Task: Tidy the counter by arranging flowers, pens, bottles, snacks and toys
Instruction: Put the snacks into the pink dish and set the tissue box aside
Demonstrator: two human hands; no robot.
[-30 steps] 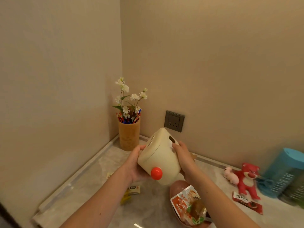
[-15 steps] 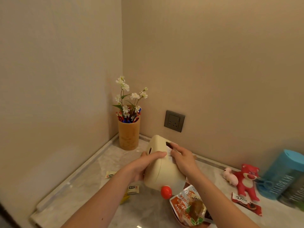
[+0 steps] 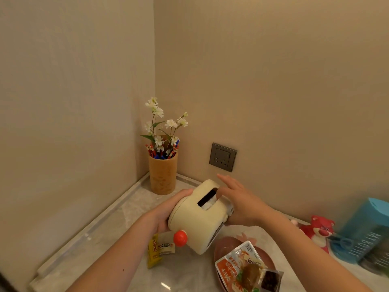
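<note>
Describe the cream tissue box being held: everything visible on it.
The cream tissue box is rounded, looks like matte plastic, with a seam near one end and a round red-orange knob low on the near end. A rectangular slot on top shows white tissue. It is held tilted above the counter. The left hand grips its left end; the right hand touches the right side, fingers at the slot.

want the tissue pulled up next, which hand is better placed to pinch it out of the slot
Right. The right hand already has fingers at the slot of the cream tissue box, beside the white tissue. The left hand grips the box's end, steadying it above the counter.
</note>
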